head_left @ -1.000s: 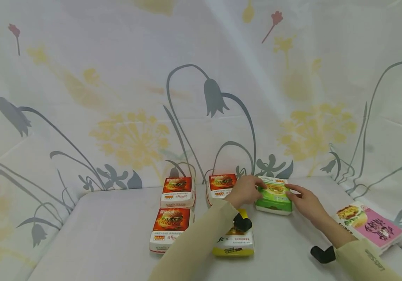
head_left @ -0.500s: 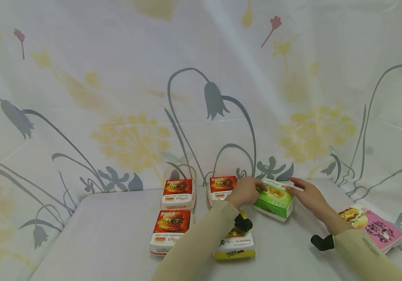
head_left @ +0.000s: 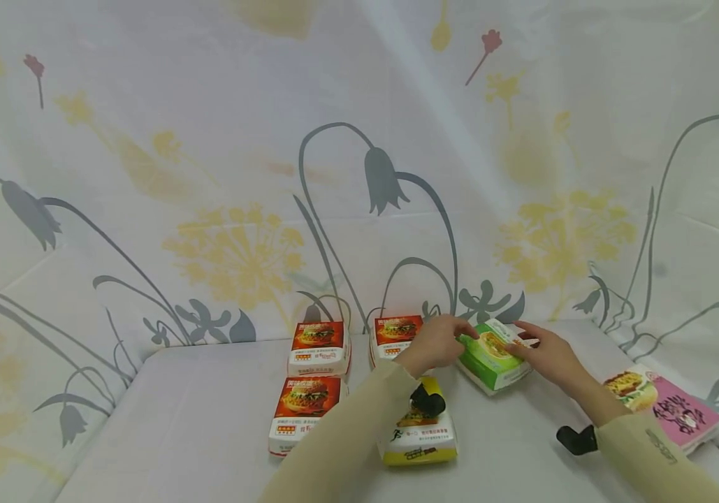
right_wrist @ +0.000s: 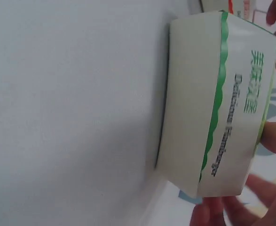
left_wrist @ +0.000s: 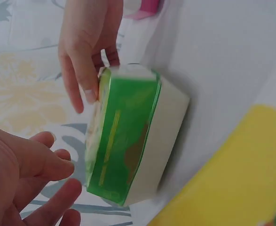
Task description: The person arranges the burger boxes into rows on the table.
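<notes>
A green and white hamburger box sits turned at an angle on the right half of the white table. My right hand holds its right side, the thumb over the lid's edge and the fingers along the side, as the right wrist view shows around the box's white face. At its left stands my left hand. The left wrist view shows that hand with loose, spread fingers, a small gap from the box's green face.
Two red burger boxes stand one before the other at left, and another red box is behind my left hand. A yellow and white box lies below my left wrist. Beside my right forearm is a pink box. A flowered cloth hangs behind.
The green box has turned clockwise, its green front now facing lower left. My right hand has come in from beside the box to its lid edge; my left hand stays nearly in place.
</notes>
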`<state>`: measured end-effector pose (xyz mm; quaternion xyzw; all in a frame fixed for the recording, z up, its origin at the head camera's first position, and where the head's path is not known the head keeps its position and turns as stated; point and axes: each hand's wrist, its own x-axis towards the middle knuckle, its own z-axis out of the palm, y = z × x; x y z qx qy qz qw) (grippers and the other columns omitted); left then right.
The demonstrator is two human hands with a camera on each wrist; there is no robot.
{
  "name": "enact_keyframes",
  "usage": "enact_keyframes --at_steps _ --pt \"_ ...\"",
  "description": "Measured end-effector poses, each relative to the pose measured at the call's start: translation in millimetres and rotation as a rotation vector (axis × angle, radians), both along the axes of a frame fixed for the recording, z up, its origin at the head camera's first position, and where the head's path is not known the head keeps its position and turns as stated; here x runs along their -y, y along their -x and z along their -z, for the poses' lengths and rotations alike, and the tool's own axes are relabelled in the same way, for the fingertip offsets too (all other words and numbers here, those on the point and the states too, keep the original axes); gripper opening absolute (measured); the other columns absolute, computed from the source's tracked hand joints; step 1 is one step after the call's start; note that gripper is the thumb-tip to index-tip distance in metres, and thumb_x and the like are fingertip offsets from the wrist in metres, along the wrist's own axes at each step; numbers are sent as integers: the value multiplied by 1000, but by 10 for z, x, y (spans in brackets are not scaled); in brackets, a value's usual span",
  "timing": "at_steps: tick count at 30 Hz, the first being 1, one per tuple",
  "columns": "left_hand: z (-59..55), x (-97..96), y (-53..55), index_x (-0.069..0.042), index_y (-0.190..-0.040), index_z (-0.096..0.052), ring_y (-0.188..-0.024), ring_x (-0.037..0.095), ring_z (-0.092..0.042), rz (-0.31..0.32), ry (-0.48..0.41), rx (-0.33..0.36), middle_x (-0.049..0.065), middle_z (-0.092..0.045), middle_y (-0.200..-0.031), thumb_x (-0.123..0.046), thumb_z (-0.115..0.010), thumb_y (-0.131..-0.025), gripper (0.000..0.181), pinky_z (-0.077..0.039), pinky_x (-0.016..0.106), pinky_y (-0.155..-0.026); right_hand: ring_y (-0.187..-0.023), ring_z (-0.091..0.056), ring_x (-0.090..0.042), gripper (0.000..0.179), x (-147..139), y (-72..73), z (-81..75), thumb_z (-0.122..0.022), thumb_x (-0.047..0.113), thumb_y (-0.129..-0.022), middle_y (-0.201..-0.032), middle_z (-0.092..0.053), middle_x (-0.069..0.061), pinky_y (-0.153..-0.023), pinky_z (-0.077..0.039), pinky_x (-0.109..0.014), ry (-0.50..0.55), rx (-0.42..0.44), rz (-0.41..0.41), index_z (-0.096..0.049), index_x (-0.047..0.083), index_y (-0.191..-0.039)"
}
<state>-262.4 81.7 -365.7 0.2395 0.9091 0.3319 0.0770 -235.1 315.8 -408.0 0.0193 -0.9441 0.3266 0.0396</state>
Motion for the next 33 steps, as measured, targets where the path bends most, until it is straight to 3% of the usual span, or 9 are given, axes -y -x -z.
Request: enact_keyframes --at_steps 6,10,13,18,23,30,33 --pt "15 30 -82 -22 -112 -74 -85 6 -56 81 -30 84 -12 -68 -107 -1 -66 -89 32 -47 21 -66 -98 -58 -48 74 51 -113 -28 -60 46 -95 -109 -60 -35 -79 -47 -57 -144 8 60 -44 -13 -138" --pt "38 21 -107 -23 -117 -73 -90 3 -56 132 52 70 -14 -68 -110 -7 -72 -89 33 -48 20 -79 -92 -59 -47 72 103 -187 -31 -60 44 -95 -99 -62 -32 -76 -46 -58 -187 -37 79 -46 -15 -134" --pt "47 25 -114 -23 -122 -72 -96 3 -57 151 101 34 -13 -68 -115 -11 -75 -88 36 -47 20 -87 -104 -51 -56 75 116 -207 -5 -63 43 -94 -114 -54 -39 -83 -42 -65 -187 -72 66 -43 -13 -138" --pt "39 43 -119 -25 -124 -71 -111 6 -59 132 104 54 -12 -65 -123 -10 -73 -89 38 -48 24 -93 -130 -28 -62 82 79 -189 25 -69 41 -92 -146 -28 -40 -99 -27 -76 -119 -93 -59 -35 -8 -147" --pt "13 31 -118 -24 -125 -70 -113 6 -58 139 99 65 -12 -65 -125 -10 -74 -89 39 -48 24 -93 -132 -36 -56 67 43 -197 45 -68 41 -93 -146 -41 -32 -98 -32 -73 -29 -55 -139 -49 0 -143" --pt "24 -17 -75 -27 -129 -68 -112 5 -55 173 153 16 -11 -63 -129 -15 -74 -88 43 -45 23 -94 -129 -41 -54 64 51 -197 45 -67 48 -93 -140 -50 -29 -96 -36 -70 3 -32 -87 -58 2 -137" --pt "44 -20 -78 -27 -128 -68 -106 7 -54 164 134 9 -11 -62 -130 -14 -73 -88 42 -46 22 -85 -127 -42 -55 66 69 -177 65 -66 49 -93 -138 -50 -31 -96 -37 -69 -20 -45 -57 -58 0 -136"
